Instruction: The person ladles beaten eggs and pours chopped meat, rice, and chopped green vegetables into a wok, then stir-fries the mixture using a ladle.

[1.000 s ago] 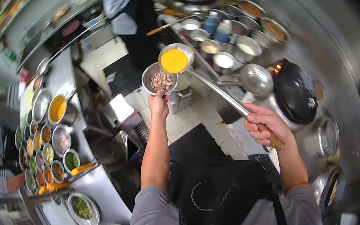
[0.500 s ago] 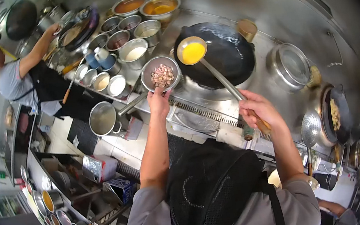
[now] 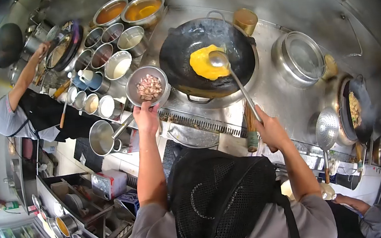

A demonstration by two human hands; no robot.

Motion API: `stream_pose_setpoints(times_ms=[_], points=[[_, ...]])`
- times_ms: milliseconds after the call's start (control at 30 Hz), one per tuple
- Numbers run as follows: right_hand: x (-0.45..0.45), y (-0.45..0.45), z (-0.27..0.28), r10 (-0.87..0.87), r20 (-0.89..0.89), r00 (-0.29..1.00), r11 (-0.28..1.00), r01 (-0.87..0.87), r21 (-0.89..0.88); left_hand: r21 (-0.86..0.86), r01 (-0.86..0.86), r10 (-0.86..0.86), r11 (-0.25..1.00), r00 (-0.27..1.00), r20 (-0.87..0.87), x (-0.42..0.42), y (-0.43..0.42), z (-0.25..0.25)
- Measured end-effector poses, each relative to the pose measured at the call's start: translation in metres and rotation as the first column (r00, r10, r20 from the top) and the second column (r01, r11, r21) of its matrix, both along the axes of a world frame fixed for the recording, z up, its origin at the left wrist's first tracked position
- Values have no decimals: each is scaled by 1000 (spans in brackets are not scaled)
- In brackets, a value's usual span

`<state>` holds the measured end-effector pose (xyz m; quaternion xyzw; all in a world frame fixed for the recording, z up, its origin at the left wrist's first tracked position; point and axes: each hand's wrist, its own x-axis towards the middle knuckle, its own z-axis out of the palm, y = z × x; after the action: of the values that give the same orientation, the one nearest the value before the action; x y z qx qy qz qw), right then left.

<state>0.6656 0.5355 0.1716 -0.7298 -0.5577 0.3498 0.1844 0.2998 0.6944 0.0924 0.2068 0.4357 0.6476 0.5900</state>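
Observation:
My right hand (image 3: 270, 131) is wrapped round the handle of a long ladle (image 3: 241, 86). The ladle's bowl rests on a spread of beaten egg (image 3: 203, 64) in the black wok (image 3: 175, 39), which sits on the burner. In my left hand (image 3: 146, 117) is the near rim of a small metal bowl (image 3: 132, 88), held just left of the wok. Chopped pinkish pieces (image 3: 149, 87), perhaps meat, lie in that bowl. My left fingertips are partly hidden under the rim.
Several metal pots of sauces (image 3: 121, 66) stand left of the wok. A bamboo brush (image 3: 251, 132) lies at the stove's front edge. To the right are a large pot (image 3: 305, 58), a perforated skimmer (image 3: 327, 129) and another wok (image 3: 361, 111). A co-worker (image 3: 15, 103) works at the far left.
The egg has gone from the ladle into the wok and spread out. The ladle's bowl has dipped down onto it. In view, the wok and the held bowl have shifted left.

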Motion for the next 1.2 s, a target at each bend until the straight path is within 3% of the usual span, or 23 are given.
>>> stream_pose_setpoints(times_ms=[67, 133, 200, 233, 267, 300, 433, 467, 500, 600, 667, 700, 733, 800, 833, 867, 900, 1000, 1033, 1067, 1100, 1133, 1200], points=[[1, 9, -1, -81, -222, 972, 991, 54, -124, -7, -9, 8, 1000, 998, -65, -1, 5, 2], [21, 41, -43, -358, -761, 542, 930, 133, -343, -16, 7, -8, 1000, 997, -75, -1, 13, -5], [20, 52, -90, -340, -767, 544, 939, 143, -314, 19, 70, -68, 997, 991, -113, 2, 19, 2], [8, 51, -103, -107, -452, 886, 991, 133, 27, 7, 88, -87, 996, 990, -114, 4, 21, 7], [-4, 48, -114, 42, 33, 999, 946, -50, 319, 0, 90, -89, 996, 990, -108, 3, 23, 4], [-22, 38, -96, -29, 270, 962, 959, -49, 280, -4, 108, -108, 994, 986, -125, 0, 29, 2], [-45, 16, -28, -32, 278, 960, 990, -7, 138, -8, 153, -153, 988, 977, -146, -8, 48, 4], [-41, 27, -8, -165, -175, 971, 985, 153, -80, -22, 185, -186, 982, 966, -178, -9, 51, 6], [-39, 37, 2, -366, -550, 751, 920, 202, -337, -34, 202, -205, 979, 961, -184, -10, 56, 4], [-36, 72, -40, -480, -706, 521, 877, 313, -365, -42, 243, -246, 969, 955, -163, -9, 77, -6], [-58, 63, -76, -406, -573, 712, 914, 305, -268, -48, 272, -276, 961, 946, -167, -10, 88, -8], [-70, 53, -91, -192, 10, 981, 968, 188, 164, -51, 290, -294, 956, 941, -166, -13, 93, -11], [-80, 44, -96, -120, 645, 755, 899, -192, 393, -54, 307, -311, 950, 935, -167, -16, 97, -13], [-92, 38, -70, -101, 548, 831, 874, -189, 448, -60, 319, -325, 946, 929, -176, -19, 105, -19], [-108, 40, -27, -201, 125, 971, 968, 178, 177, -60, 334, -339, 941, 922, -188, -21, 106, -20], [-119, 41, 0, -433, -261, 863, 895, 378, -235, -63, 344, -350, 937, 918, -186, -22, 109, -21], [-107, 51, 8, -551, -467, 692, 833, 428, -350, -57, 364, -368, 930, 911, -189, -22, 113, -21], [-86, 71, -24, -583, -715, 385, 792, 464, -396, -38, 402, -402, 915, 896, -190, -16, 122, -19], [-85, 69, -65, -532, -613, 584, 836, 478, -270, -33, 403, -401, 915, 895, -194, -14, 125, -21], [-84, 61, -81, -536, -613, 581, 832, 488, -265, -29, 412, -410, 911, 892, -193, -12, 127, -19], [-86, 52, -92, -297, -90, 951, 927, 309, 212, -30, 418, -416, 908, 889, -193, -11, 129, -18], [-95, 45, -89, -139, 562, 816, 886, -151, 438, -33, 422, -420, 906, 886, -195, -12, 131, -17], [-108, 30, -42, -117, 528, 841, 910, -122, 396, -36, 424, -421, 905, 881, -215, -12, 132, -16]])
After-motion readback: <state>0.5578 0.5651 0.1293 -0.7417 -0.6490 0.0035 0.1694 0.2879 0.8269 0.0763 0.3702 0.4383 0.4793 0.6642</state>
